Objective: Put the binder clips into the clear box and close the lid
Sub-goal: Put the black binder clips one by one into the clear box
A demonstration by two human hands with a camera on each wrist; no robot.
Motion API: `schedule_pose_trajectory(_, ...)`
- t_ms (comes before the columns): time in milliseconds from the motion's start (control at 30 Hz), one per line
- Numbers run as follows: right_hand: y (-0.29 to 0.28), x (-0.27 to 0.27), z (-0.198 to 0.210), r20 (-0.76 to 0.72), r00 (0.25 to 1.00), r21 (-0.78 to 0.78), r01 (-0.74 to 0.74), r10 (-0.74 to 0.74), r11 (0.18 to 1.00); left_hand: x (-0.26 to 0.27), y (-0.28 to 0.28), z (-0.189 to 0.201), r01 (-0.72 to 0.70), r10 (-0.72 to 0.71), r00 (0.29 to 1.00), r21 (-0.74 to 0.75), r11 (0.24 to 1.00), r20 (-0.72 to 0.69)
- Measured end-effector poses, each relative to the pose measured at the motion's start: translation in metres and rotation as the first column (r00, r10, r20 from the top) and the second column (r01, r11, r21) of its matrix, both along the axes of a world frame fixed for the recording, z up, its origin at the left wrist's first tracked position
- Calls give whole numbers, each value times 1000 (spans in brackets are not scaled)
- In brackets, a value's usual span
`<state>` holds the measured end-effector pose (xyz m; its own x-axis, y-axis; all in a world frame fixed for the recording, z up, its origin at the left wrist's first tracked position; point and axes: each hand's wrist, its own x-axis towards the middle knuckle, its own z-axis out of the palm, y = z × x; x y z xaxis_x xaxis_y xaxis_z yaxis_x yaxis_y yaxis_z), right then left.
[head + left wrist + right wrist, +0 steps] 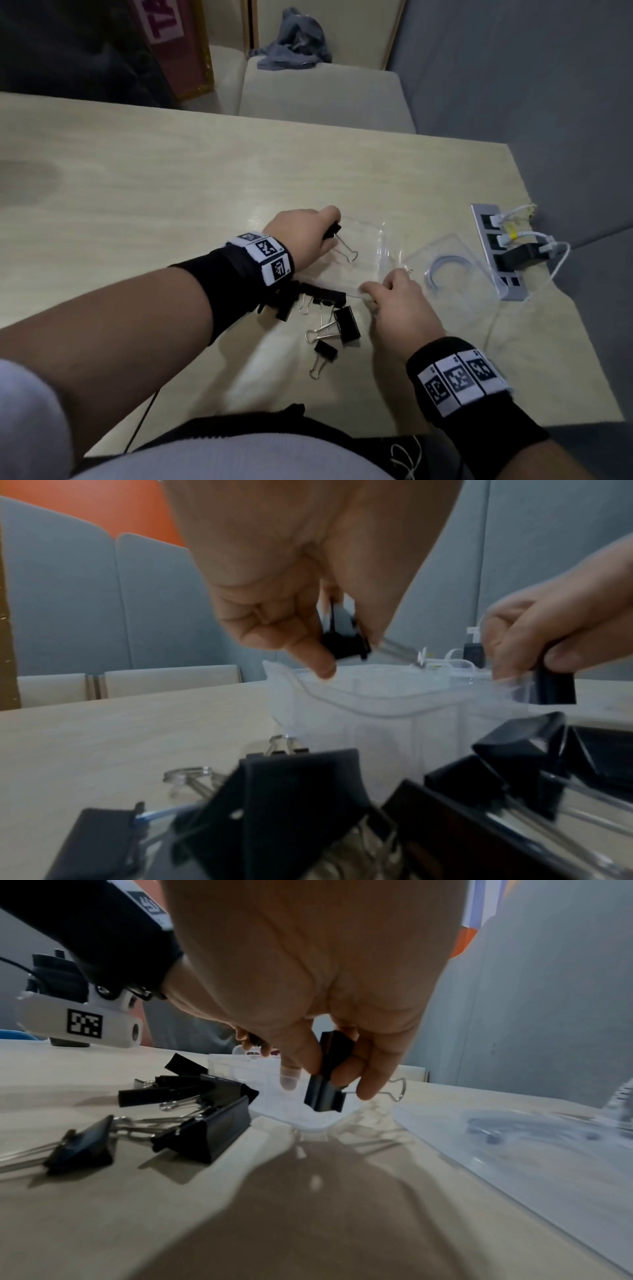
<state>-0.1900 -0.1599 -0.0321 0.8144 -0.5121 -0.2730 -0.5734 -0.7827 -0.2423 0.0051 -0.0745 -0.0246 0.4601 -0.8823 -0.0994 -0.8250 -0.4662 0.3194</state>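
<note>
A clear box (371,274) stands open on the pale table, its lid (459,253) lying flat to the right. My left hand (329,233) pinches a black binder clip (333,230) above the box's far left side, wire handles hanging toward the opening. In the left wrist view this clip (346,642) hangs just over the box rim (377,710). My right hand (329,1081) pinches another black binder clip (325,1093) at the box's near right corner (301,1115). Several loose binder clips (346,322) lie on the table in front of the box.
A metal socket panel (479,212) with white cables and a black plug (520,255) is set into the table at the right, near the edge. A curved bluish piece (442,265) shows at the lid. A chair with a crumpled cloth (294,41) stands beyond the table.
</note>
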Motion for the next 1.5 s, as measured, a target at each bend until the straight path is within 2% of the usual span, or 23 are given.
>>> schedule_pose_trajectory(67, -1, -4, -2, 24, 1000, 11, 9, -9, 1000, -2, -1, -6, 42, -56, 990, 110, 993, 131)
schedule_pose_trajectory(133, -4, -8, -1, 81, 995, 37, 56, -59, 998, -5, 4, -12, 42, -67, 983, 140, 989, 172)
schedule_pose_trajectory(267, -7, -9, 9, 215, 959, 75, 171, -183, 982, -6, 21, -20, -5, -2, 987, 42, 999, 160)
schedule_pose_trajectory(367, -11, -6, 19, 389, 889, 97, 220, -241, 971, -6, 33, -22, -41, 45, 990, -33, 999, 132)
schedule_pose_trajectory(467, -14, 4, 25, 447, 866, 159, 169, -223, 973, -7, 41, -22, -44, 43, 998, 23, 999, 41)
schedule_pose_trajectory(600, -16, 25, 23, 327, 945, 167, -41, -16, 985, -6, 46, -20, -48, 51, 998, 80, 996, -39)
schedule_pose_trajectory(700, -22, 38, 23, 213, 967, 124, -168, 139, 978, -6, 47, -20, -48, 51, 998, 78, 996, -44)
schedule_pose_trajectory(800, -31, 48, 25, 1, 957, -62, -288, 289, 956, -6, 46, -21, -48, 52, 998, 77, 996, -40)
schedule_pose_trajectory(867, -37, 50, 27, -89, 952, -160, -305, 294, 939, -5, 46, -22, -41, 43, 999, 95, 995, -25)
schedule_pose_trajectory(1000, -34, 48, 27, 9, 970, -178, -236, 241, 955, -5, 45, -24, 42, -48, 998, 123, 991, 48)
schedule_pose_trajectory(1167, -22, 41, 12, -73, 969, -101, -242, 235, 965, -7, 42, -26, 198, -226, 968, 219, 955, 108)
schedule_pose_trajectory(1267, -10, 29, 8, 69, 974, -115, -208, 216, 971, -4, 42, -26, 179, -217, 968, 254, 951, 129)
schedule_pose_trajectory(1367, 6, 11, 4, 174, 943, -101, -270, 284, 958, 0, 45, -24, 145, -185, 972, 251, 957, 143)
schedule_pose_trajectory(1400, 10, 5, 1, 143, 938, -89, -307, 317, 948, 0, 47, -23, 137, -176, 974, 248, 959, 142)
schedule_pose_trajectory(1500, 19, -7, -11, -79, 935, -9, -348, 346, 937, -3, 53, -19, 128, -155, 974, 164, 978, 163)
